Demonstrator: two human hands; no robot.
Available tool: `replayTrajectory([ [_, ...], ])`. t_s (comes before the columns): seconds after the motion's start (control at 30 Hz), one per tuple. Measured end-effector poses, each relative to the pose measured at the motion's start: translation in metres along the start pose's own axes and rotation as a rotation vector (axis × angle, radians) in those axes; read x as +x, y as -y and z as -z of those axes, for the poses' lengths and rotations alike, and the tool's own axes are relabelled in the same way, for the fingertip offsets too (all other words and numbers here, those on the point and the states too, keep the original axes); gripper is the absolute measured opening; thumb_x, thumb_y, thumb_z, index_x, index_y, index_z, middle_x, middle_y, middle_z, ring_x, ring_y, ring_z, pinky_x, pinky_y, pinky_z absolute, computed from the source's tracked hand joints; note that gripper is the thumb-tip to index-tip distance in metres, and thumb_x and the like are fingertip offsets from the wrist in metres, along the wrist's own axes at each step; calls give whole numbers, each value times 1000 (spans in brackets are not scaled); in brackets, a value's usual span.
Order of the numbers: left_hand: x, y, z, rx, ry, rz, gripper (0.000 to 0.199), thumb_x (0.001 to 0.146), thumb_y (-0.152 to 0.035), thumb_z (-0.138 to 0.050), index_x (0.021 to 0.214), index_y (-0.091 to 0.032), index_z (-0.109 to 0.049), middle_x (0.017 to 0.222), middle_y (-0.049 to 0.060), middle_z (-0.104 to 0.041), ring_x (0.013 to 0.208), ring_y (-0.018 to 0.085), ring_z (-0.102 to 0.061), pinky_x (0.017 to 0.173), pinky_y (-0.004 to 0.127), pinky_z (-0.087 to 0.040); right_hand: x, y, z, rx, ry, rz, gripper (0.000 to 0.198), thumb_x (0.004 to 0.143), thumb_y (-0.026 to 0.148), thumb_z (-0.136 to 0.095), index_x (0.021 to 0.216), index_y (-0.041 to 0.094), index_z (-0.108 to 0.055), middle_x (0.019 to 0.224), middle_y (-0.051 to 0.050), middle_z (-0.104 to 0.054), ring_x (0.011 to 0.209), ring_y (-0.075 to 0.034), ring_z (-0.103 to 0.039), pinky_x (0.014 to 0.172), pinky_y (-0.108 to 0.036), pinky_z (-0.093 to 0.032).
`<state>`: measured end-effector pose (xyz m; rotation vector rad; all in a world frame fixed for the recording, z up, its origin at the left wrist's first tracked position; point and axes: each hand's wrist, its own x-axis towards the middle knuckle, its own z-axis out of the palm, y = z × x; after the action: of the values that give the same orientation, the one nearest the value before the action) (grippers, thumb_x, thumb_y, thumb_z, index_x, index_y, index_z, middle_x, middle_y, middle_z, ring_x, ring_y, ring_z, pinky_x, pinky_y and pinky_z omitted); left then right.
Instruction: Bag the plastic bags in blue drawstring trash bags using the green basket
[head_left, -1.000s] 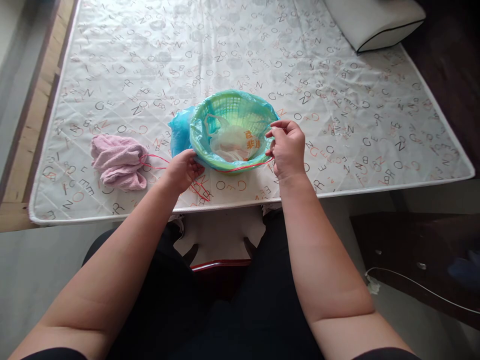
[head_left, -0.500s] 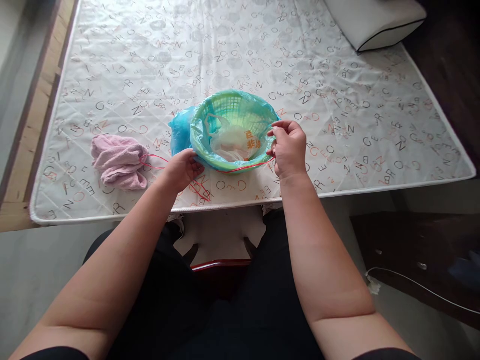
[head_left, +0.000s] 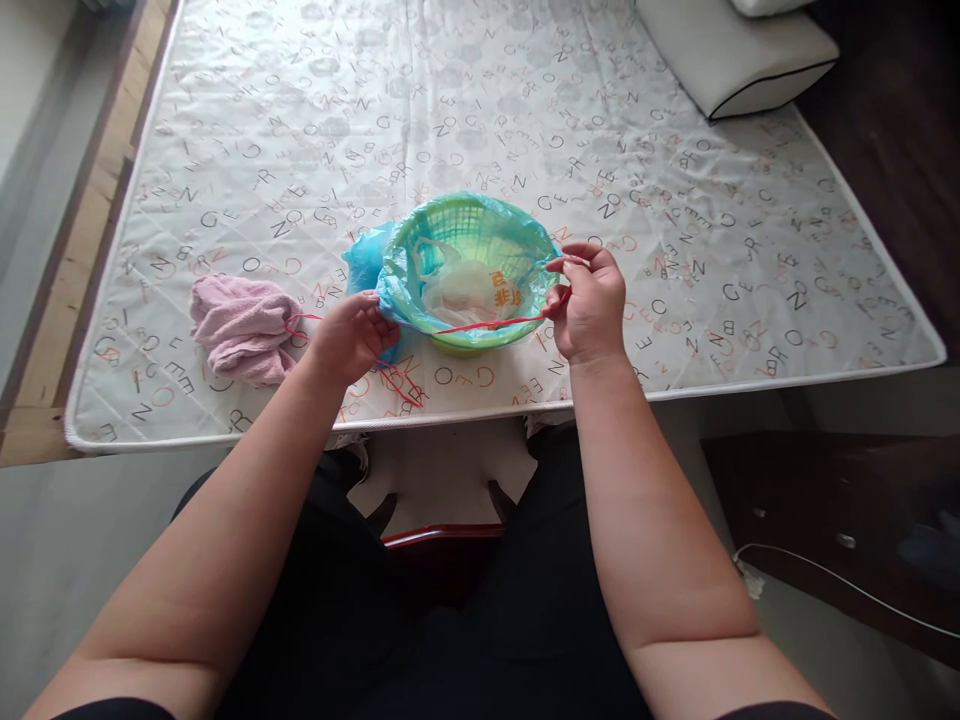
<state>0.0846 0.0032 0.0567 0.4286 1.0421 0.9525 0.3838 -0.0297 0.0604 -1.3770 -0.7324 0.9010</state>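
A green slatted basket (head_left: 457, 352) stands near the mattress's front edge, lined with a blue plastic bag (head_left: 401, 300) folded over its rim. Inside lies a clear plastic bag with orange print (head_left: 466, 287). My left hand (head_left: 352, 335) pinches the liner at the left rim. At the right rim, my right hand (head_left: 592, 300) is closed on the liner's edge and on a red drawstring (head_left: 487, 326), which runs across the basket's front. The loose red string ends hang below my left hand. More blue plastic (head_left: 366, 258) bulges out at the basket's left.
A crumpled pink cloth (head_left: 244, 330) lies left of my left hand, with red string at its side. The letter-printed mattress (head_left: 480, 130) bears a white pillow (head_left: 750, 60) at the far right. Below the front edge are a red-edged stool (head_left: 442, 532) and my legs.
My hands have moved slightly apart, drawing the liner's left edge outward. The red drawstring sits a little higher across the basket's front. The view has shifted slightly.
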Motion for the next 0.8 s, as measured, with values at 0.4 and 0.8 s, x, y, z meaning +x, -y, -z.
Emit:
replayTrajectory([
  [0.4, -12, -7, 14, 292, 275, 69, 19, 87, -32, -78, 75, -20, -69, 59, 3, -63, 52, 19, -65, 56, 31, -61, 9, -11, 9, -39, -101, -20, 24, 89, 25, -60, 111, 29, -54, 112, 3, -71, 46, -3, -39, 39, -20, -37],
  [0.8, 20, 0, 21, 408, -146, -88, 40, 106, -56, -71, 102, -15, -72, 95, 8, -76, 70, 15, -70, 62, 25, -57, 12, -22, 23, -414, -116, 97, 35, 83, 10, -62, 116, 22, -67, 126, -9, -75, 125, -23, -73, 115, -49, -56],
])
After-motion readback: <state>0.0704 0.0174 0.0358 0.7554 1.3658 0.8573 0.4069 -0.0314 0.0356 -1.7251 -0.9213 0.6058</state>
